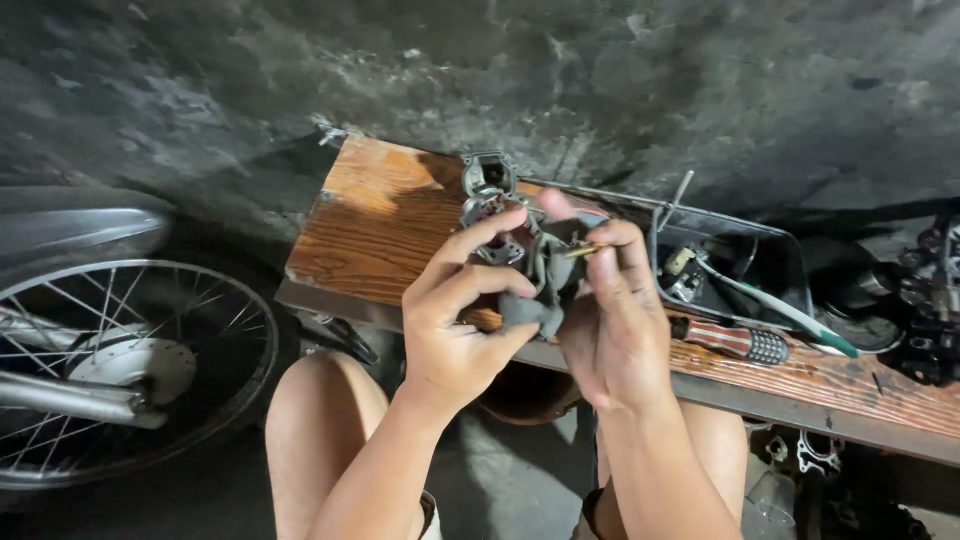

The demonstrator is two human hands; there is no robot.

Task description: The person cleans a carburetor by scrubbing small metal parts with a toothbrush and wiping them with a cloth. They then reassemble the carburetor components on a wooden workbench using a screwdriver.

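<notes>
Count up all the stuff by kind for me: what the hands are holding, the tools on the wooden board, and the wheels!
Grey rags: 1, gripped by the left hand and right hand
Small brass parts: 1, in the right fingers
Metal engine parts: 1, behind the rag
Screwdrivers: 1
Toothbrushes: 1
Spoked wheels: 1
Total: 6

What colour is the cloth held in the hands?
Grey cloth, seen in the head view.
</notes>
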